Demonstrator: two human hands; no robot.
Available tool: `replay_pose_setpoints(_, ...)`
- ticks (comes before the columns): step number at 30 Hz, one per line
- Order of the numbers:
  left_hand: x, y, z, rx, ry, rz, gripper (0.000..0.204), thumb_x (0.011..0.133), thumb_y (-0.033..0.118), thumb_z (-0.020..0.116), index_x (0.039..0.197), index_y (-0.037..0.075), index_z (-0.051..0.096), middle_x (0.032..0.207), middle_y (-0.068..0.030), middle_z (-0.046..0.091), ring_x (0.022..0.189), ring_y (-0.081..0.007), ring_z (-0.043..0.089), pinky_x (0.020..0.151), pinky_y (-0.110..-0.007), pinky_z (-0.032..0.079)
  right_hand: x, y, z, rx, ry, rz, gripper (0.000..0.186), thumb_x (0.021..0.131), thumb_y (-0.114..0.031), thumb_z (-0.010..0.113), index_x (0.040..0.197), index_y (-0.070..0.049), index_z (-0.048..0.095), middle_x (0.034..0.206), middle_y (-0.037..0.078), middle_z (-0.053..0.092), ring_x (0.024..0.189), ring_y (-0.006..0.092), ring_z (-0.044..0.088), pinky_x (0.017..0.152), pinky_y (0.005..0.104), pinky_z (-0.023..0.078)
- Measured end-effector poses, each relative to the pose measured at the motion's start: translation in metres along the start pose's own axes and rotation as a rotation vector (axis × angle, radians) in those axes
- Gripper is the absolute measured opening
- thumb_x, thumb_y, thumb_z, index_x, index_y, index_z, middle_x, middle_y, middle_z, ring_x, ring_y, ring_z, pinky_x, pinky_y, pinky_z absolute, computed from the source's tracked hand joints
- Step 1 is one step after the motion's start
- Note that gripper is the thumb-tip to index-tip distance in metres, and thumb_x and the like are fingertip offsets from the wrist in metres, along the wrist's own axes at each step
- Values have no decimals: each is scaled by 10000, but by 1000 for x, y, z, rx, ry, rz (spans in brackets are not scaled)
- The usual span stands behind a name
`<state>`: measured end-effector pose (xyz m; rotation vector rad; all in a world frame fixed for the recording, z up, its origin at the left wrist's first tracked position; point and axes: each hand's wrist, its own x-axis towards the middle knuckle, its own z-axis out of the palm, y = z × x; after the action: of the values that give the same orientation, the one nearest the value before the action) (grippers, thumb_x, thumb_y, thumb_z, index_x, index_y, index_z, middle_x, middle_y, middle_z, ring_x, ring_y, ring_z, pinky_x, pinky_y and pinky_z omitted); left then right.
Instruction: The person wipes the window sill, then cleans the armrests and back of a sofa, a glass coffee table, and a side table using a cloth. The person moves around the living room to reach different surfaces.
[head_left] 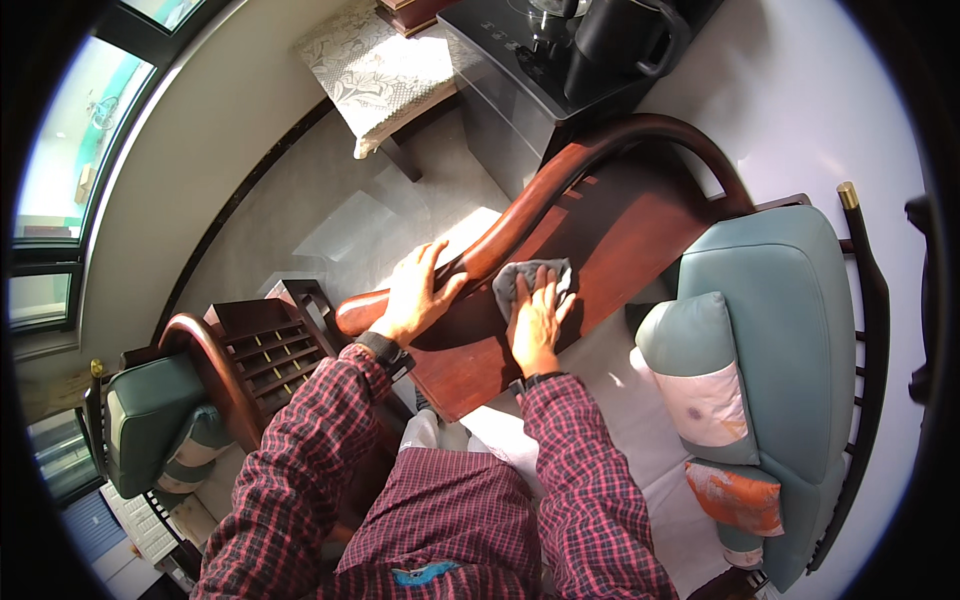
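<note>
My right hand presses a crumpled grey cloth down on a flat reddish-brown wooden panel, with the fingers laid over it. The panel belongs to the side of a wooden sofa. Along its left side runs a thick, glossy, curved armrest rail. By the near end of that rail is my left hand, fingers and thumb apart, holding nothing. It seems to rest on the rail, but the contact under the palm is hidden. Sunlight falls in patches across the panel.
Green sofa cushions with a green-and-white bolster and an orange pillow lie at the right. A black cabinet bearing a dark jug stands beyond the rail. A lace-covered table and a wooden chair are at left.
</note>
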<state>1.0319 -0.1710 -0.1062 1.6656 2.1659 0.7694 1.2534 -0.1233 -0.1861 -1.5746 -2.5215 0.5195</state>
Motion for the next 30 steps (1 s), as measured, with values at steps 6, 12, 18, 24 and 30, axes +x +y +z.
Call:
replay_pose_setpoints(6, -56, -65, -48, 174, 44, -287, 348, 1005, 323, 636, 1200, 40, 689, 1108, -177, 727, 1043, -369, 662, 924, -471, 511, -36, -60, 36, 99, -95, -85, 550, 948, -126, 528, 1498, -125, 538, 1719, 192, 214, 1606, 357, 132, 1229, 705, 78)
replay_pose_setpoints(12, -48, -61, -50, 243, -71, -189, 299, 1012, 336, 576, 1105, 98, 733, 1070, -102, 752, 1000, -331, 691, 873, -450, 540, -144, -117, 49, 154, -396, -505, 333, 890, -71, 605, 1205, -25, 703, 1634, 213, 369, 1572, 356, 245, 1208, 722, 150)
replay_pose_setpoints(18, -46, -60, -61, 204, -99, -156, 260, 1007, 323, 585, 1019, 119, 745, 1002, -91, 744, 919, -308, 716, 828, -401, 571, -51, -89, 47, 138, -116, -197, 543, 863, -55, 605, 1401, -134, 609, 1621, 175, 406, 1568, 347, 250, 1217, 730, 102)
replay_pose_setpoints(24, -46, -59, -58, 192, -55, -127, 253, 998, 319, 598, 995, 120, 753, 974, -87, 741, 921, -306, 709, 819, -401, 570, -87, -148, 58, 351, -195, -406, 401, 839, -46, 644, 1232, -105, 703, 1523, 144, 505, 1511, 336, 343, 1200, 730, 178)
replay_pose_setpoints(30, -45, -58, -59, 197, -55, -138, 262, 992, 321, 612, 979, 108, 762, 959, -95, 743, 910, -310, 710, 807, -402, 569, -162, -85, 24, 282, -276, -237, 371, 881, -10, 604, 1210, -152, 705, 1601, 136, 446, 1546, 336, 317, 1182, 750, 159)
